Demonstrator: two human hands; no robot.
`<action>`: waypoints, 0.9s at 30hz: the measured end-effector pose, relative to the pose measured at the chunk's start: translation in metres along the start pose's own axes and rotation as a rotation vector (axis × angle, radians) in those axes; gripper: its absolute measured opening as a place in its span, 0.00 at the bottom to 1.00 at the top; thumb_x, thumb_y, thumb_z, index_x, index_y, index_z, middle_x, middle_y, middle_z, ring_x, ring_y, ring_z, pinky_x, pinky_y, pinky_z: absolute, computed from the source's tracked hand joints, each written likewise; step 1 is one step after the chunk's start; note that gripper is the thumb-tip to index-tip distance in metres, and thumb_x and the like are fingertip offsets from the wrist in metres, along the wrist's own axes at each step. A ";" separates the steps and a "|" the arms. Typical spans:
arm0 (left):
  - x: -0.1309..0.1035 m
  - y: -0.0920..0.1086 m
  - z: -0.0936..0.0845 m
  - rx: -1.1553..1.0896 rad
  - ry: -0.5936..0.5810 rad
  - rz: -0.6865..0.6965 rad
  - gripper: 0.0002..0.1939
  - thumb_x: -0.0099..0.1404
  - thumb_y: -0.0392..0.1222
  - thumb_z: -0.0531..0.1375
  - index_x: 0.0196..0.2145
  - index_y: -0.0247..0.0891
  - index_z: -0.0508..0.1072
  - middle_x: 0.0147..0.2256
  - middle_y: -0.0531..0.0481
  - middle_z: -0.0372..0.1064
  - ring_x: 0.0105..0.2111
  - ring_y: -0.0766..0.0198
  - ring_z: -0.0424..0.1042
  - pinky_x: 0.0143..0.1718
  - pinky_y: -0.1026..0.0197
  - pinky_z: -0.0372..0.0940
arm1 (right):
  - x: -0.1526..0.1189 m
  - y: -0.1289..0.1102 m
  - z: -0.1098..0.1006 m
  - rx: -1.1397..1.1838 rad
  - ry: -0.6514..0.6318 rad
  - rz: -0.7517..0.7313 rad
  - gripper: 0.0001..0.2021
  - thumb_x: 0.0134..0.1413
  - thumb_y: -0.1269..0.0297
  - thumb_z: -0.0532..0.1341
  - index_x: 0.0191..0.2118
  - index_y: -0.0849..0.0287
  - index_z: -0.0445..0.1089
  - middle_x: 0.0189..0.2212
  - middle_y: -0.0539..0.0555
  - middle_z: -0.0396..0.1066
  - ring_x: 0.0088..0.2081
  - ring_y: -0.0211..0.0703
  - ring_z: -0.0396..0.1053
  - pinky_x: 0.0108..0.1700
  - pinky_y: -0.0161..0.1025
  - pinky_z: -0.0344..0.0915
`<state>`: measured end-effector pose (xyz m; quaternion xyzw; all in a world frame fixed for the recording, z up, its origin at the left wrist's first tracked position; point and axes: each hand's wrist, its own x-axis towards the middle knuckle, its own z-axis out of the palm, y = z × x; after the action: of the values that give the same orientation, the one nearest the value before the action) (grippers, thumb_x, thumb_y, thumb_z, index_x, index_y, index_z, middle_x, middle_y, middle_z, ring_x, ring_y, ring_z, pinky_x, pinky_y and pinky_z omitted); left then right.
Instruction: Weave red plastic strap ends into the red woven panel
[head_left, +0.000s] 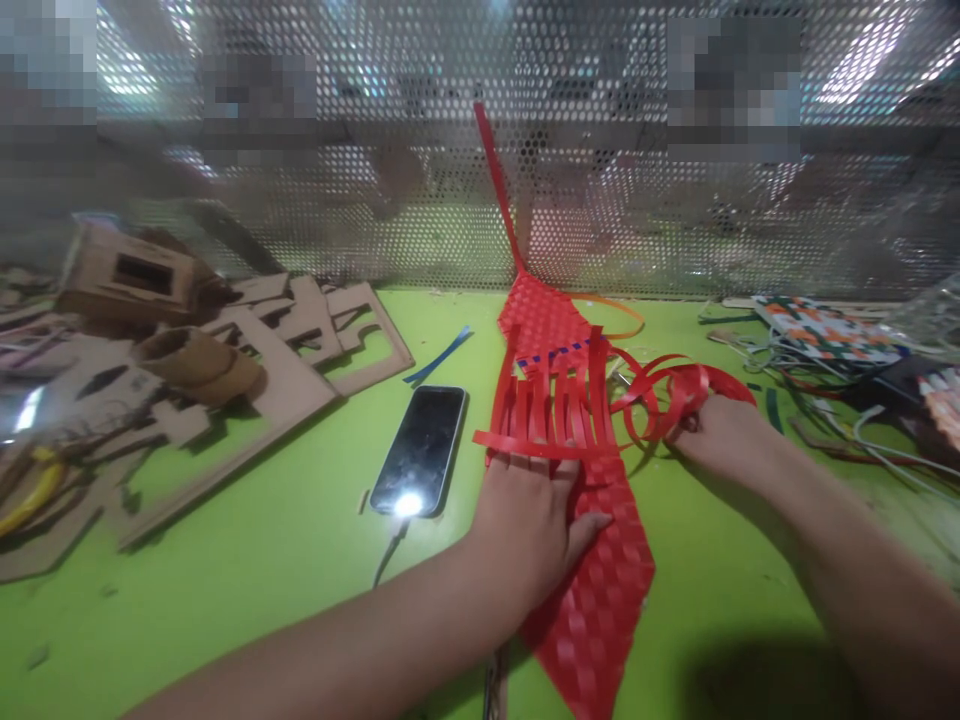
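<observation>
A green desk [225, 540] fills the lower view, backed at 12 o'clock by a perforated metal panel [420, 215]; the room behind it is blurred. Directions are from the view's centre. Near 9 o'clock, among a heap of flat cardboard pieces [300, 425], stands one cardboard box [79, 275] with a rectangular opening; its dark inside cannot be made out. One curled cardboard ring [225, 375] lies just beside it. One phone [417, 445] lies at 7 o'clock, its cable [387, 556] plugged in, with one blue strip [442, 355] above it. One patterned woven piece [825, 328] lies at 3 o'clock.

One red woven piece [600, 590] runs from 1 to 5 o'clock. The left hand [525, 515] lies flat on it, fingers extended and thumb spread, the tips at a crosswise red strip [547, 450]. Between 3 and 4 o'clock, the right hand [724, 440] has its fingers curled around a looped red strip [688, 388].
</observation>
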<state>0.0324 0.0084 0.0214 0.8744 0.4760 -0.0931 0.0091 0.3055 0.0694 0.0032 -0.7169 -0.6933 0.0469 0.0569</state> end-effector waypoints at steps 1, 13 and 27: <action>0.000 0.000 0.000 0.002 -0.003 0.000 0.41 0.79 0.68 0.46 0.70 0.32 0.67 0.55 0.28 0.77 0.53 0.35 0.76 0.51 0.40 0.72 | -0.001 0.000 -0.001 -0.006 -0.005 -0.004 0.18 0.56 0.60 0.65 0.18 0.52 0.61 0.19 0.56 0.69 0.22 0.47 0.67 0.27 0.42 0.55; -0.002 0.000 0.008 -0.026 -0.002 -0.027 0.43 0.79 0.69 0.42 0.75 0.35 0.60 0.59 0.28 0.73 0.56 0.35 0.74 0.51 0.39 0.71 | -0.006 0.005 -0.031 0.085 0.349 0.010 0.11 0.65 0.53 0.59 0.38 0.51 0.76 0.32 0.61 0.80 0.32 0.60 0.73 0.35 0.51 0.62; -0.002 0.000 0.009 -0.013 0.020 -0.015 0.41 0.79 0.69 0.44 0.70 0.35 0.68 0.51 0.31 0.77 0.48 0.38 0.76 0.46 0.42 0.71 | -0.022 -0.022 -0.045 0.377 0.657 0.087 0.15 0.65 0.46 0.62 0.44 0.51 0.77 0.36 0.61 0.81 0.33 0.60 0.76 0.41 0.55 0.69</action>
<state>0.0301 0.0058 0.0127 0.8717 0.4832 -0.0811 0.0093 0.2892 0.0472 0.0512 -0.6993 -0.5864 -0.0561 0.4049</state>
